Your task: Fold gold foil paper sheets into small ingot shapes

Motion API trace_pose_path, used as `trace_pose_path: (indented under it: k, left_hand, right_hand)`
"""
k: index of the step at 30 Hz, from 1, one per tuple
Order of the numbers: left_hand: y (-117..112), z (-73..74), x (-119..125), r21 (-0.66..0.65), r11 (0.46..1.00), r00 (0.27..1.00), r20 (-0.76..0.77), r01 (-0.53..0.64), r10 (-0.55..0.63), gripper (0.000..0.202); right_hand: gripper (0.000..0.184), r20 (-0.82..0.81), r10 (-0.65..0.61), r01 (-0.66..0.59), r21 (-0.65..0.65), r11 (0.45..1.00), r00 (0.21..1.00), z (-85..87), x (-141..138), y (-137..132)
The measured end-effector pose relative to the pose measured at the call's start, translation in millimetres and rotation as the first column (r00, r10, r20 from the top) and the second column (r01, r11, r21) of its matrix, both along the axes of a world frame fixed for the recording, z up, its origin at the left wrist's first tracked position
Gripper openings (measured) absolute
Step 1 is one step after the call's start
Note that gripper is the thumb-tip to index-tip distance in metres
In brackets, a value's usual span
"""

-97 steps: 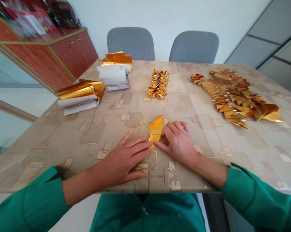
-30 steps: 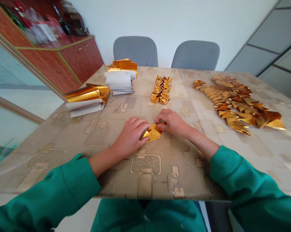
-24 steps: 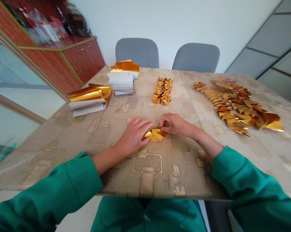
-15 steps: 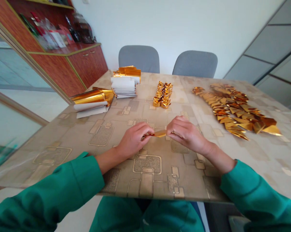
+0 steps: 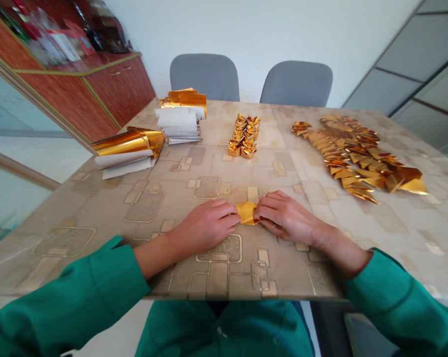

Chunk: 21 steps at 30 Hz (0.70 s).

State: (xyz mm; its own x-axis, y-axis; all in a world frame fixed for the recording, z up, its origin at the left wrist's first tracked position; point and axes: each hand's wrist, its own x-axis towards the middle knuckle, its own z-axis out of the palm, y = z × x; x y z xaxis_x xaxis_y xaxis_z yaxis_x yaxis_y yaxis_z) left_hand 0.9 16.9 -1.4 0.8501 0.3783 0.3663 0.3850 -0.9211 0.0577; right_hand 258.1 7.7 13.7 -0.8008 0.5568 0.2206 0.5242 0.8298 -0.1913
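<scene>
A small folded piece of gold foil paper (image 5: 247, 212) sits just above the table near its front edge. My left hand (image 5: 205, 229) pinches its left end with curled fingers. My right hand (image 5: 287, 218) pinches its right end in the same way. Both wrists rest on the patterned tablecloth (image 5: 164, 198). Green sleeves cover both forearms.
A double row of finished gold folded pieces (image 5: 243, 135) lies at the table's middle back. Many gold folded triangles (image 5: 357, 153) spread across the right. Two stacks of gold-and-white sheets (image 5: 181, 116) (image 5: 125, 148) lie at the left. Two grey chairs (image 5: 205, 74) stand behind.
The paper lay flat under my fingers, then both hands lifted and folded it into a smaller shape. My hands have drawn closer together and nearer to me.
</scene>
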Motion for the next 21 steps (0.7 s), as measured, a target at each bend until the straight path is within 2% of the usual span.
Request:
trace_pose_path:
  k: [4, 8, 15, 21]
  left_hand:
    - [-1.5, -1.1, -5.9, -0.021, 0.999, 0.999, 0.018, 0.029, -0.028, 0.023]
    - [-2.5, -3.7, -7.6, -0.036, 0.999, 1.000, 0.027, 0.007, -0.006, 0.023]
    - [-3.1, 0.0, -7.3, -0.043, 0.998, 0.997, -0.066, 0.037, -0.040, 0.024]
    - [-1.7, 0.0, -8.9, 0.029, 0.997, 0.995, -0.075, 0.073, -0.071, 0.028]
  right_hand:
    - [0.018, -0.033, -0.003, -0.001, -0.121, 0.993, 0.999, 4.4, 1.7, 1.7]
    - [0.020, -0.097, -0.020, 0.000, -0.206, 0.979, 0.995, 4.9, 3.3, 7.0]
    - [0.016, -0.188, -0.018, -0.028, -0.240, 0.970, 0.982, 4.7, 0.2, 19.7]
    - [0.013, -0.283, -0.035, -0.070, -0.353, 0.933, 0.959, 0.3, -4.2, 37.7]
